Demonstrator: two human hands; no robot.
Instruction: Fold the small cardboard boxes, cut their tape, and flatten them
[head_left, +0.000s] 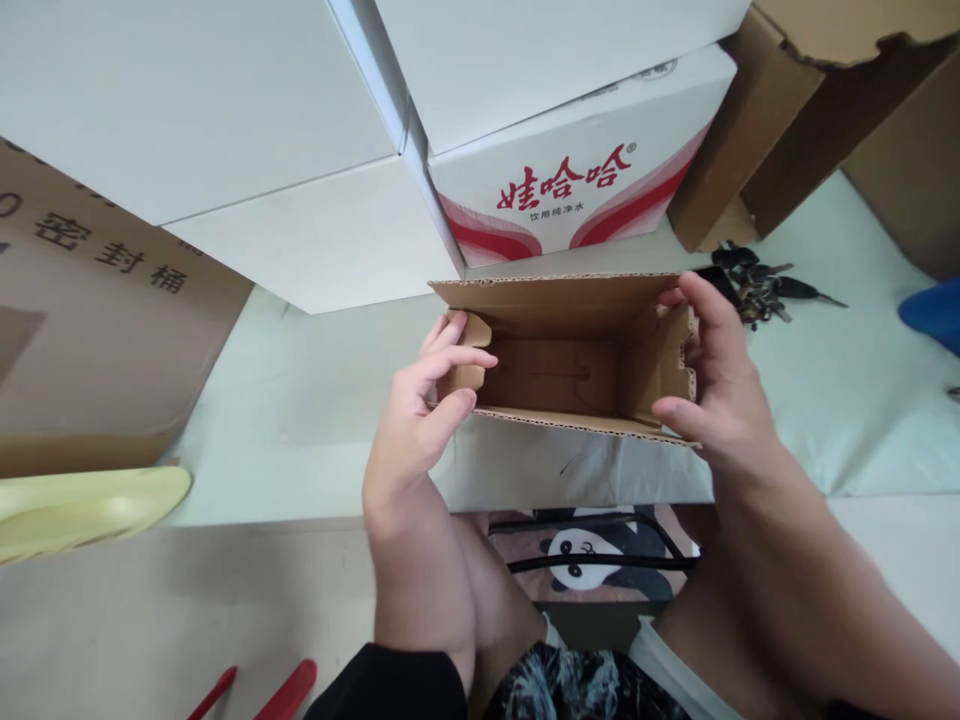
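Note:
A small brown cardboard box stands between my hands at the front of the pale green surface, its open top facing me. At its left end, my left hand grips the side, fingers at the short folded flaps and the thumb near the front wall. Holding the right end is my right hand, with the thumb on the near edge and fingers around the far corner. No contents show inside the box.
White cartons with red markings stand behind the box. A large brown carton is at left, another open carton at back right. A bunch of keys lies right. A yellow-green dish-like object juts over the front edge.

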